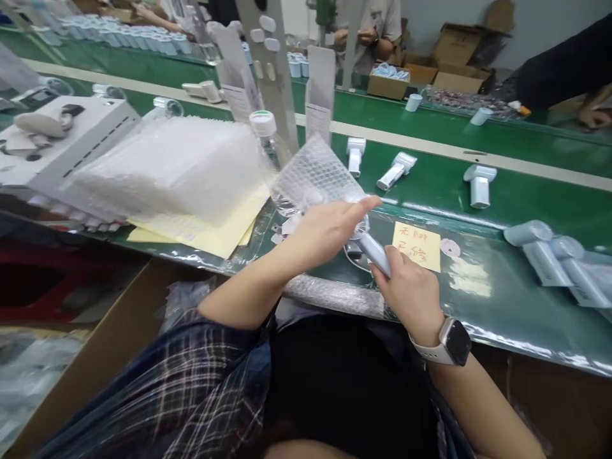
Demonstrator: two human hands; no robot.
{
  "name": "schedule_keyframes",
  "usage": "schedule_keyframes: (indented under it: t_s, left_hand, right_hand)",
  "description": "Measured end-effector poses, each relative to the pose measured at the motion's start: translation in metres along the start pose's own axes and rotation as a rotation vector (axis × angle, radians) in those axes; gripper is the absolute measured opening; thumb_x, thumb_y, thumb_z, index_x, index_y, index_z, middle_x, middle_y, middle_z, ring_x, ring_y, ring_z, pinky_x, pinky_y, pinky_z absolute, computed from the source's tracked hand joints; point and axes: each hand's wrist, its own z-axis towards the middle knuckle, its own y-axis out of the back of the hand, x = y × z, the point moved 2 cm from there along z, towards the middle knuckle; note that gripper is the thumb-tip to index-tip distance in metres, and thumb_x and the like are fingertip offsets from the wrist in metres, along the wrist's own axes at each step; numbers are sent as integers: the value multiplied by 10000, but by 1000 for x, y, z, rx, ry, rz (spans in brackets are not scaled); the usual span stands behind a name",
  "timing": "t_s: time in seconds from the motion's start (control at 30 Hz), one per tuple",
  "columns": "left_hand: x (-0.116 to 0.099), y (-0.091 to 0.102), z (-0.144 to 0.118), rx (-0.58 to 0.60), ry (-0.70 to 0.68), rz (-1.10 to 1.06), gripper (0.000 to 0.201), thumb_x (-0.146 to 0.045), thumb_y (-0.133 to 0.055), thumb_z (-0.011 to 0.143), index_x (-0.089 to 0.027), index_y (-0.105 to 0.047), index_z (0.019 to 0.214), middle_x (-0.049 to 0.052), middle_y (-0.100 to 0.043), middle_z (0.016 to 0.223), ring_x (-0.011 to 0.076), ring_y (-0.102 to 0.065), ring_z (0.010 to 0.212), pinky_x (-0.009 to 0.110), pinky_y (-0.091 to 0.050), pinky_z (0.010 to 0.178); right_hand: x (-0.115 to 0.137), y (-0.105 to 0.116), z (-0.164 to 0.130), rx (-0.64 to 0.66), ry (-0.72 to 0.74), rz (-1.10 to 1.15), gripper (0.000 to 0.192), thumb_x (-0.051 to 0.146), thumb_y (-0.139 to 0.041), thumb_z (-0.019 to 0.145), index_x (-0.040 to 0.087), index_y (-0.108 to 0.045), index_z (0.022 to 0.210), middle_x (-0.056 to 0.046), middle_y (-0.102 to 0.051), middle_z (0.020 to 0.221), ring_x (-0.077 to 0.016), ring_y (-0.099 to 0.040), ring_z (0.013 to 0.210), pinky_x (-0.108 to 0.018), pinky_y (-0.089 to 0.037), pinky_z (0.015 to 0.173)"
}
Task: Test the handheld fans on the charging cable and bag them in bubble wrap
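- Pale blue and smooth, the cylindrical device point(375, 254) lies in the right hand point(411, 290), fingers clamped round its lower end; its long axis slants up and left toward the bubble-wrap pouch point(318, 175).
- Left hand point(325, 229), forefinger outstretched, pinches the pouch's lower edge just above the device.
- Beside the device lies a yellow note point(417, 245).
- Beyond the note, white devices point(396, 170) lie on the green belt point(526, 191).

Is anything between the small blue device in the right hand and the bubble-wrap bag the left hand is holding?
Nothing visible does. The right hand grips the blue device with its upper end right beside the left hand, which holds the bubble-wrap bag. Whether the device has entered the bag's mouth is hidden by the left hand.
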Motion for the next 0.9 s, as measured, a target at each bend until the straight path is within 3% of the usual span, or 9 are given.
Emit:
schedule_keyframes:
  t_s: [0.1,0.17,0.33,0.47,0.53,0.6,0.67,0.8,0.9]
  left_hand:
    - [3,18,0,-137,39,-17,481,-175,-445,1022,-182,-480,1502,23,-715,919,166,-660,785,267,-496,736]
    - [4,21,3,-128,23,-25,484,-180,-458,1015,-173,-462,1499,2,-690,857,152,-636,716,256,-478,692]
    - [-18,6,3,102,-433,157,478,-117,-452,1011,-174,-474,1484,30,-704,878,178,-668,779,265,-477,708]
    - [-46,14,-1,13,-527,144,451,-136,-450,1051,-175,-443,1500,54,-737,941,189,-700,820,264,-479,701]
    - [-63,27,-3,-27,-496,63,456,-160,-456,1064,-230,-436,1515,37,-747,966,176,-708,809,253,-469,673]
    - [-81,42,-5,-67,-485,-32,481,-172,-460,1073,-288,-426,1538,17,-751,988,162,-711,820,247,-483,688]
    - [-97,53,-7,-67,-531,-102,505,-165,-466,1071,-303,-421,1554,21,-755,1041,159,-714,858,249,-505,727]
    - [-117,58,-3,61,-641,-94,467,-119,-478,1039,-262,-499,1484,40,-754,1073,170,-712,882,256,-501,733]
    - [-120,54,6,-30,-515,-242,466,-121,-498,1027,-255,-481,1472,-16,-723,930,116,-631,697,226,-457,656]
  right_hand:
    - [0,21,0,21,-42,4,318,438,-602,1026,171,-663,1187,-112,-764,909,-255,-709,744,-313,-271,584]
    - [3,29,-1,34,-91,-9,325,428,-585,1038,158,-661,1203,-127,-768,939,-254,-712,758,-316,-273,585]
    - [3,30,-3,158,-6,185,300,409,-664,1011,175,-687,1198,-107,-779,980,-252,-726,843,-307,-366,641]
    - [-21,38,-16,84,-248,784,350,514,-681,977,171,-694,1045,-66,-753,900,-214,-687,801,-295,-470,689]
    - [-20,44,-31,195,-119,1196,506,644,-701,920,166,-685,1087,-55,-744,897,-192,-663,744,-294,-514,667]
    - [-14,53,-49,233,28,1390,651,708,-752,847,166,-672,1198,-58,-750,944,-193,-666,759,-305,-550,679]
    - [-10,63,-65,87,45,1326,641,665,-787,828,177,-682,1231,-50,-751,947,-197,-665,777,-303,-556,688]
    - [-14,83,-86,-304,-97,912,319,383,-680,888,195,-734,1141,-5,-712,766,-157,-587,580,-288,-519,585]
    - [-22,97,-94,-387,-62,701,366,270,-605,832,182,-740,1160,-25,-761,816,-165,-629,571,-295,-535,593]
